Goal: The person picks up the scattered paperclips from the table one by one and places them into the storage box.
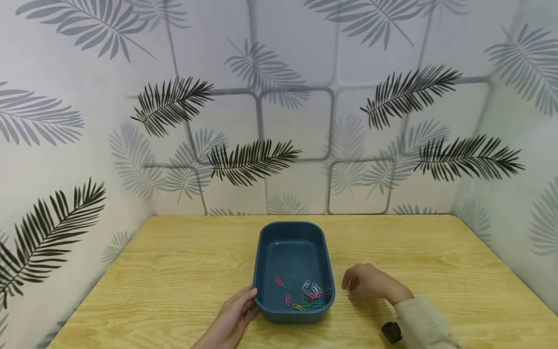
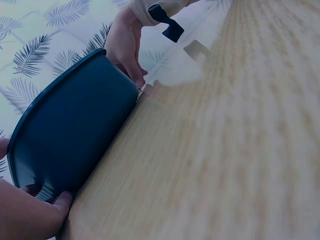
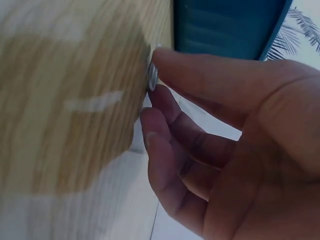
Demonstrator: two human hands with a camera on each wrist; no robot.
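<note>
A dark blue plastic tray (image 1: 293, 317) stands on the wooden table, with several colored paper clips (image 1: 311, 293) lying toward its near end. My left hand (image 1: 233, 315) grips the tray's near left corner, thumb at the rim and fingers against the outer wall. To the right of the tray, my right hand (image 1: 368, 282) is down at the tabletop. Its thumb and fingertip pinch a white paper clip (image 3: 153, 75) just over the wood, while the other fingers curl loosely below. In the left wrist view the right hand (image 2: 125, 50) shows beyond the tray.
The light wooden table (image 1: 192, 261) reaches back to a wall (image 1: 296, 121) covered with a leaf-patterned sheet. A black strap (image 1: 391, 332) hangs by the right sleeve (image 1: 420, 322).
</note>
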